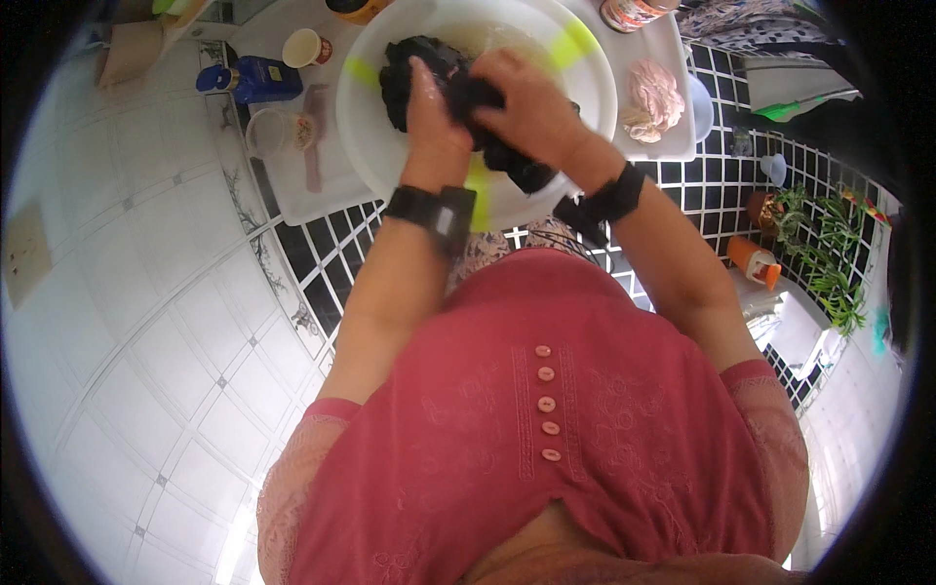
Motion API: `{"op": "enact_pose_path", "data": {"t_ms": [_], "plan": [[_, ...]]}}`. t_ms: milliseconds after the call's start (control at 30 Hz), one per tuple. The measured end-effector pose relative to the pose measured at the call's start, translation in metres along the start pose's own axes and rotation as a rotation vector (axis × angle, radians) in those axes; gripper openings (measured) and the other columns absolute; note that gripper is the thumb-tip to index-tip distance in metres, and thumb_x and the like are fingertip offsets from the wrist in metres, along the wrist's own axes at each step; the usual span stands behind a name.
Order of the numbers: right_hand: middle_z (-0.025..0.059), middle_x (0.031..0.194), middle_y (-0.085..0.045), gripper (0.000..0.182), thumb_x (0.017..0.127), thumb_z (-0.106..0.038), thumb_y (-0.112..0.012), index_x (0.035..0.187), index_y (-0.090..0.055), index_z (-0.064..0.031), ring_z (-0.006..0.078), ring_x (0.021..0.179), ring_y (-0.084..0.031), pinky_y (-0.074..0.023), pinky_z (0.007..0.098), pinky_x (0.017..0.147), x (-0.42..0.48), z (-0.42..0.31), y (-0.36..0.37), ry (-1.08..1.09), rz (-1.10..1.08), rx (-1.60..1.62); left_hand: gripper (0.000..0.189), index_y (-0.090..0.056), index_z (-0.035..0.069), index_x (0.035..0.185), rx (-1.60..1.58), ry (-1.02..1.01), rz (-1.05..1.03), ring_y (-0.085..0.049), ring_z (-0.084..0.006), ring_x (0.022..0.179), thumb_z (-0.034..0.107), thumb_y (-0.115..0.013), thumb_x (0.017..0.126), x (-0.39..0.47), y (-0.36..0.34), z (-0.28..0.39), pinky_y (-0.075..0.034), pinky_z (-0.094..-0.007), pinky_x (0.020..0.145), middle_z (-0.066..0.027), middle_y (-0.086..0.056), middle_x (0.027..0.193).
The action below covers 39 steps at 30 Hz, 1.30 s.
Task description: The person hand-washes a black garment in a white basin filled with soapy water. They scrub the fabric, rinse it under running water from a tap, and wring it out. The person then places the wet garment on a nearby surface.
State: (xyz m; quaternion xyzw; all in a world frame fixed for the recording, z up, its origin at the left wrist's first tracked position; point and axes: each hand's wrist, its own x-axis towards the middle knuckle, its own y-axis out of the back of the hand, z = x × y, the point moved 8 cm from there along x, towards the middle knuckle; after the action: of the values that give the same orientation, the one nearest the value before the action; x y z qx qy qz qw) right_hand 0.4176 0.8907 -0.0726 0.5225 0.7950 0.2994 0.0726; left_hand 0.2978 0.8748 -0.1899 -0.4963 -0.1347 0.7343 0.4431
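Observation:
A bunched black cloth (411,69) lies in a round white basin (358,157) with yellow-green patches. Cloudy, wet-looking liquid shows at the basin's far side. My left hand (437,121) grips the cloth from the left, its wet thumb pointing away from me. From the right, my right hand (523,106) is closed around a twisted part of the same cloth; it is slightly blurred. Another part of the cloth hangs down below the hands towards the basin's near side. Black bands are strapped on both wrists. The cloth hides some of the fingers.
Left of the basin, a blue bottle (267,79), a paper cup (301,49) and a clear plastic cup (267,133) are on or beside the white surface (322,208). At right are a crumpled pale pink cloth (653,99) and a labelled jar (630,13). Plants (826,256) stand farther right.

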Motion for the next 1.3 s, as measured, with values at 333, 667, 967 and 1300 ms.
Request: {"op": "enact_pose_path", "data": {"t_ms": [333, 667, 967, 1300], "plan": [[0.0238, 0.107, -0.064, 0.043, 0.081, -0.019, -0.071, 0.121, -0.058, -0.0068, 0.0402, 0.100, -0.063, -0.0511, 0.0439, 0.088, 0.014, 0.078, 0.017, -0.246, 0.070, -0.141, 0.040, -0.058, 0.000, 0.122, -0.048, -0.063, -0.089, -0.061, -0.0255, 0.111, 0.035, -0.052, 0.103, -0.019, -0.041, 0.013, -0.050, -0.0380, 0.097, -0.0103, -0.063, 0.118], [0.0239, 0.153, -0.032, 0.064, 0.088, -0.008, -0.054, 0.150, -0.040, -0.0216, 0.0433, 0.119, -0.053, -0.0508, 0.0466, 0.097, -0.014, 0.088, -0.033, -0.387, -0.412, -0.708, 0.038, -0.056, -0.006, 0.119, 0.795, 0.050, 0.101, -0.062, -0.0281, 0.100, 0.019, -0.066, 0.092, 0.070, -0.003, 0.001, -0.053, -0.0433, 0.082, -0.0153, -0.063, 0.113], [0.0235, 0.139, -0.045, 0.057, 0.083, -0.001, -0.054, 0.140, -0.051, -0.0128, 0.0413, 0.112, -0.058, -0.0512, 0.0422, 0.095, -0.007, 0.115, -0.044, -0.382, -0.455, -0.501, 0.030, -0.062, -0.004, 0.116, 0.482, 0.266, 0.045, -0.065, -0.0294, 0.101, 0.017, -0.062, 0.095, 0.081, -0.004, -0.012, -0.053, -0.0435, 0.090, -0.0151, -0.066, 0.114], [0.0152, 0.100, -0.060, 0.032, 0.076, -0.008, -0.064, 0.108, -0.066, -0.0095, 0.0356, 0.102, -0.059, -0.0497, 0.0429, 0.089, 0.002, -0.011, 0.013, -0.012, -0.160, 0.010, 0.027, -0.064, 0.006, 0.115, 0.274, 0.369, -0.179, -0.065, -0.0197, 0.103, 0.026, -0.061, 0.097, 0.042, -0.024, -0.016, -0.053, -0.0355, 0.090, -0.0084, -0.068, 0.111]]}}
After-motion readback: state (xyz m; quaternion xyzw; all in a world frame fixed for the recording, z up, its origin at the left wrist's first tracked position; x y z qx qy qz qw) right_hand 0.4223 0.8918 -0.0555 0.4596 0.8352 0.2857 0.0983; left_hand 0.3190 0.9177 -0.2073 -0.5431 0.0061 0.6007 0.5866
